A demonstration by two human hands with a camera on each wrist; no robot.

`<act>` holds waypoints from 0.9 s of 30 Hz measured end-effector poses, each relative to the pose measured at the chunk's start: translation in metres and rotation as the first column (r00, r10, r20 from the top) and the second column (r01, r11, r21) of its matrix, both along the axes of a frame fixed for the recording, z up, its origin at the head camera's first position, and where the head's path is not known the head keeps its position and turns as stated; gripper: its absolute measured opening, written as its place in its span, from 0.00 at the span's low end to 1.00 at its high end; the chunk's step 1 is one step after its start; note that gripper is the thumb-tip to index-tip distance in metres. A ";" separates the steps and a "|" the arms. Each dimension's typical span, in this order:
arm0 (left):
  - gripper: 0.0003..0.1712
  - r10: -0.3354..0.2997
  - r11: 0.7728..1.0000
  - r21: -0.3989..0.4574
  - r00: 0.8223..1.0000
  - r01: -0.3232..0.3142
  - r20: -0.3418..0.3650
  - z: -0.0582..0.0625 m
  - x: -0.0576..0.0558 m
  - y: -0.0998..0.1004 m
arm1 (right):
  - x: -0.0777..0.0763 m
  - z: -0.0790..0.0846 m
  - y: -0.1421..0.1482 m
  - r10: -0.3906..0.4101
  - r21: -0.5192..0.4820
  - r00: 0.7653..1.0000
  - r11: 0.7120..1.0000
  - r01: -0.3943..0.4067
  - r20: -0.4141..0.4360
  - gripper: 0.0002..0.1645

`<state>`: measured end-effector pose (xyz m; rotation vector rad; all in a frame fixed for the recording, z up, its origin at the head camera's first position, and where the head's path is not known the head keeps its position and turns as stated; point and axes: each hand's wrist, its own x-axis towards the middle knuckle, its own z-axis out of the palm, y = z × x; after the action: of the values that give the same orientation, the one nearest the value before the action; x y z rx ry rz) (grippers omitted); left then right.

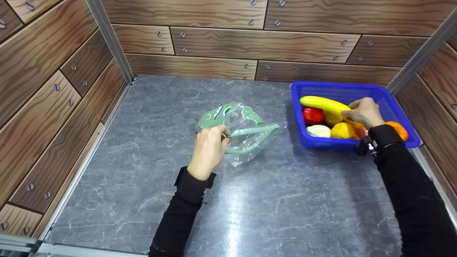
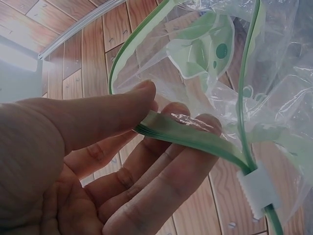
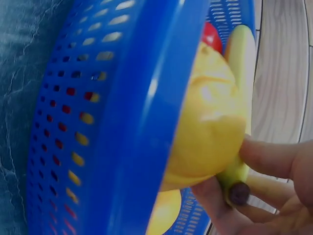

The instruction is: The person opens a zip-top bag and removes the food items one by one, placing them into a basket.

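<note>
My left hand [image 1: 208, 151] pinches the green edge of a clear zip bag [image 1: 255, 130] whose mouth gapes toward the right. In the left wrist view, the thumb and fingers hold the green strip [image 2: 188, 137] near a white slider [image 2: 259, 191]. My right hand [image 1: 366, 112] reaches over the blue basket [image 1: 325, 144] and grips one end of a long yellow banana [image 1: 323, 103]. The banana's dark tip [image 3: 239, 194] shows between thumb and fingers in the right wrist view, beside a ribbed yellow fruit [image 3: 210, 117].
The basket also contains a red pepper-like piece [image 1: 312, 115], a whitish piece [image 1: 319, 131], a yellow lumpy one [image 1: 342, 131] and an orange one [image 1: 398, 130]. Wood-patterned walls [image 1: 214, 43] with metal corner posts enclose the grey marbled tabletop [image 1: 142, 171].
</note>
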<state>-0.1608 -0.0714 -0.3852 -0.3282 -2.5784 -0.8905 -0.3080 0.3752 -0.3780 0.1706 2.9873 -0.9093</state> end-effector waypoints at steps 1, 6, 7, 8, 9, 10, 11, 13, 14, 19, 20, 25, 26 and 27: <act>0.03 -0.003 1.000 -0.002 1.000 0.003 -0.004 -0.001 0.000 0.000 | 0.000 -0.001 0.001 0.006 -0.020 1.000 1.000 -0.006 0.017 0.30; 0.03 0.000 1.000 -0.005 1.000 0.000 0.003 -0.001 -0.001 0.001 | -0.001 -0.006 0.007 0.046 -0.131 0.996 0.991 -0.036 0.072 0.28; 0.02 0.001 1.000 -0.008 1.000 -0.001 0.007 -0.001 -0.001 0.001 | -0.001 -0.007 0.008 0.053 -0.128 0.996 0.991 -0.044 0.071 0.28; 0.03 0.001 1.000 -0.009 1.000 -0.001 0.015 -0.001 -0.002 0.001 | 0.000 -0.007 0.008 0.055 -0.127 0.996 0.991 -0.046 0.067 0.28; 0.03 -0.003 1.000 -0.010 1.000 0.003 0.020 -0.001 -0.002 0.001 | 0.001 -0.007 0.008 0.048 -0.125 0.997 0.991 -0.041 0.060 0.28; 0.03 -0.010 1.000 -0.012 1.000 0.010 0.027 0.000 -0.002 0.001 | 0.002 -0.007 0.008 0.046 -0.127 0.998 0.991 -0.039 0.049 0.28; 0.03 -0.020 1.000 -0.012 0.999 0.020 0.036 -0.001 -0.002 0.001 | 0.004 -0.006 0.007 0.040 -0.125 0.999 0.992 -0.035 0.035 0.28; 0.03 -0.040 0.999 -0.011 0.998 0.041 0.050 -0.001 -0.002 0.001 | 0.009 -0.005 0.005 0.026 -0.074 1.000 0.997 -0.027 -0.014 0.27; 0.04 -0.049 0.999 -0.008 0.997 0.050 0.056 -0.002 -0.002 0.001 | 0.012 -0.005 0.004 0.020 -0.046 0.999 0.999 -0.022 -0.039 0.27; 0.04 -0.072 0.997 0.003 0.996 0.072 0.055 -0.006 -0.005 0.001 | 0.029 -0.003 -0.009 0.018 0.056 0.984 0.998 -0.008 -0.178 0.29; 0.04 -0.070 0.998 0.004 0.996 0.070 0.049 -0.008 -0.006 0.000 | 0.033 -0.002 -0.013 0.021 0.048 0.979 0.999 -0.011 -0.203 0.30; 0.04 -0.038 0.999 0.017 0.998 0.037 0.043 -0.014 -0.018 -0.003 | 0.056 0.001 -0.038 0.024 -0.020 0.935 0.999 -0.033 -0.353 0.25; 0.04 -0.031 0.999 0.021 0.999 0.030 0.043 -0.016 -0.020 -0.003 | 0.061 0.001 -0.044 0.025 -0.040 0.923 0.998 -0.044 -0.383 0.24; 0.04 -0.027 0.999 0.024 0.999 0.026 0.044 -0.017 -0.022 -0.004 | 0.066 0.001 -0.050 0.026 -0.063 0.910 0.996 -0.057 -0.414 0.23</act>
<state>-0.1833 -0.0753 -0.4023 -0.3400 -2.6071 -0.9467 -0.2416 0.3253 -0.3767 -0.1031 3.3100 -1.1840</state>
